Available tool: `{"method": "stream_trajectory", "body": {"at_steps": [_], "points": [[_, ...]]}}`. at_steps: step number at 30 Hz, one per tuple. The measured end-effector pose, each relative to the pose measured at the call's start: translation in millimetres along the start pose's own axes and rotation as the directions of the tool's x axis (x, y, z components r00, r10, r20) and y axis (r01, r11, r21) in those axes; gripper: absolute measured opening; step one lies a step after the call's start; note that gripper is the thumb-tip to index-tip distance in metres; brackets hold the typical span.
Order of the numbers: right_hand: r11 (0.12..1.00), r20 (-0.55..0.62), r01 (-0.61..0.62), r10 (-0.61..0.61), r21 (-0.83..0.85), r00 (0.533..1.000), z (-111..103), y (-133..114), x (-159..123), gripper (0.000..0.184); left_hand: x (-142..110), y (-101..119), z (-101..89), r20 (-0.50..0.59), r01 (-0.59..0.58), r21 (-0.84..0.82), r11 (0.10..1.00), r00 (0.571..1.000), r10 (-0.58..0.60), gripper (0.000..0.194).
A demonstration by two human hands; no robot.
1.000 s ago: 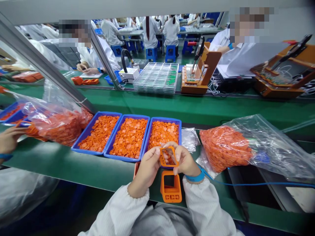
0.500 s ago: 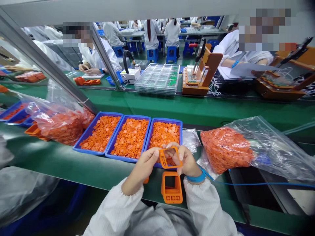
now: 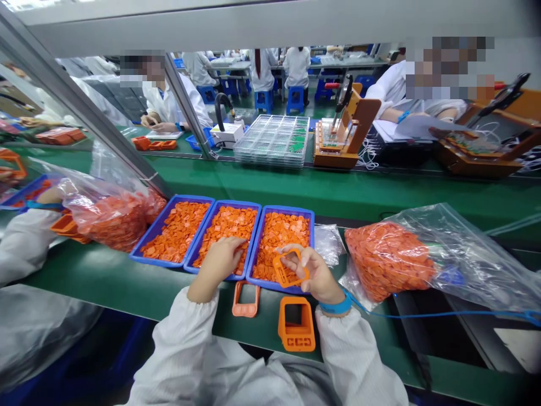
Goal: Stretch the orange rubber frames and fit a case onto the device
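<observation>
My right hand (image 3: 319, 275) is closed on an orange plastic frame (image 3: 280, 274), which it holds tilted above the front of the right-hand blue tray (image 3: 311, 228). My left hand (image 3: 220, 259) is over the middle blue tray (image 3: 216, 204), its fingers stretched toward the small orange plastic pieces (image 3: 230, 221) there; nothing shows in them, though the fingertips are partly hidden. Below my right hand, a deeper orange housing (image 3: 297, 340) with a square opening rests on the green bench. Left of it lies a thinner, paler orange frame (image 3: 245, 309).
A third blue tray (image 3: 139, 256) of orange pieces stands at left. Clear bags of orange parts lie left (image 3: 114, 223) and right (image 3: 384, 254). A blue cord (image 3: 414, 317) runs from my right wristband. Behind are clear stacked trays (image 3: 270, 141) and an orange-brown fixture (image 3: 359, 132). Co-workers sit opposite.
My left hand has let go of the frame and moved left to the middle tray. My right hand still holds the frame. A co-worker's sleeve and hand have appeared at far left.
</observation>
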State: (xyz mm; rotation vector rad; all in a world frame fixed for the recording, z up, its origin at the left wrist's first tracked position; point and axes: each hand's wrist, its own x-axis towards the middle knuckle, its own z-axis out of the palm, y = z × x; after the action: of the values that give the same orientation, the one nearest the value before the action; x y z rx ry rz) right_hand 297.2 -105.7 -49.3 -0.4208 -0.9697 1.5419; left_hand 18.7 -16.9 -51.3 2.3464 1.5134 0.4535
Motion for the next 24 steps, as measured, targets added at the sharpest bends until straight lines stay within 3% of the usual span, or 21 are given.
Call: {"method": "stream_trajectory", "body": {"at_steps": [8, 13, 17, 20, 24], "points": [[1.000, -0.046, -0.008, 0.007, -0.010, 0.999, -5, 4, 0, 0.048, 1, -1, 0.6, -0.101, 0.077, -0.061, 0.995, 0.991, -0.083, 0.026], [1.000, -0.050, -0.005, 0.006, 0.015, 0.999, -4, 3, 0, 0.046, -4, 0, -5.4, -0.178, 0.130, -0.171, 0.977, 0.971, -0.161, 0.026], [1.000, -0.096, -0.011, 0.014, 0.025, 0.995, -3, 3, 0, 0.051, -13, 11, -15.0, -0.184, 0.102, -0.296, 0.950, 0.970, -0.161, 0.027], [0.999, -0.112, -0.012, 0.018, 0.052, 0.994, -4, 4, 0, 0.054, -24, 28, -21.7, -0.082, 0.107, -0.508, 0.855, 0.982, -0.172, 0.033], [0.996, -0.116, -0.015, 0.025, 0.086, 0.993, -4, 7, 0, 0.056, -35, 55, -28.6, 0.060, 0.167, -0.762, 0.625, 0.980, -0.188, 0.031]]}}
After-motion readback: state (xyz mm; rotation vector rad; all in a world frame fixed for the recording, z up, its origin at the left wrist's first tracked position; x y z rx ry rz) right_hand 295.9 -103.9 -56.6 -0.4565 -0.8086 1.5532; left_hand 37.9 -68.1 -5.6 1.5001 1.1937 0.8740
